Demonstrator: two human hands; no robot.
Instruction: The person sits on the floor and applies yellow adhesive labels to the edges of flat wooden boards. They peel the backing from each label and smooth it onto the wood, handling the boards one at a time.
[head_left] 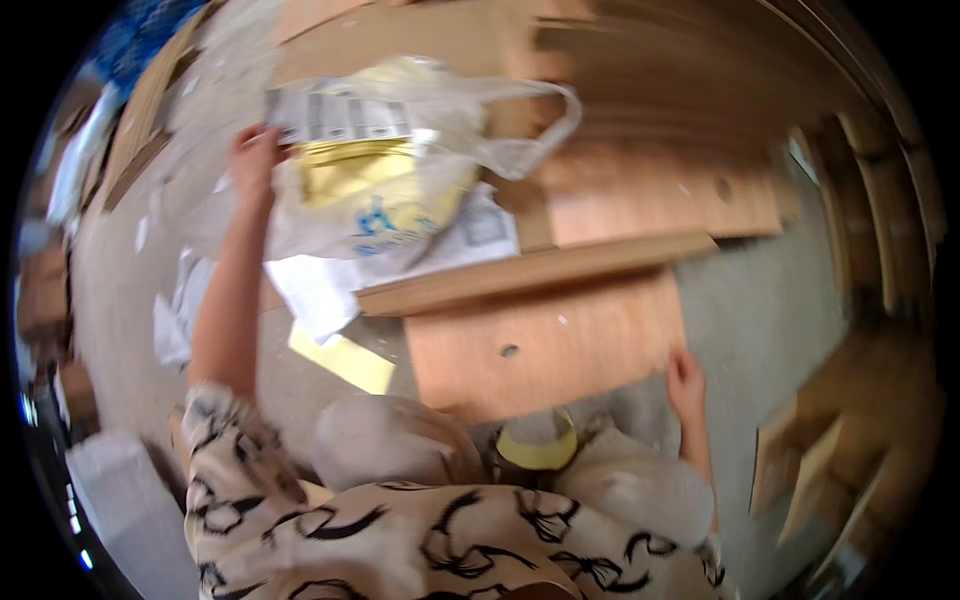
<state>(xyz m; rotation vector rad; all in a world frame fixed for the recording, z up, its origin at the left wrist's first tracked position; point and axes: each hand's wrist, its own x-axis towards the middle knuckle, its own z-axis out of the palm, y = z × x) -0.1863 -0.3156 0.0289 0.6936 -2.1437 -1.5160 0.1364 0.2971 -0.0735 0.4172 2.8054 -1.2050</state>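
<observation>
My left hand (257, 158) reaches far forward, its fingers closed on the left edge of a printed sheet of labels (345, 117). That sheet lies across a white translucent plastic bag (400, 215) with blue print, through whose opening a stack of yellow paper (355, 178) shows. Beside the right edge of a light plywood board (550, 345) with a round hole, my right hand (685, 385) is curled. Blur hides whether it grips anything. A long brown cardboard-like strip (540, 272) rests along the board's far side.
White papers (320, 295) stick out under the bag, and a loose yellow sheet (342, 360) lies on the floor. More boards (660, 205) lie beyond the strip. Cardboard pieces (825, 465) stand at the right; a white wrapped bundle (130, 510) is at the lower left.
</observation>
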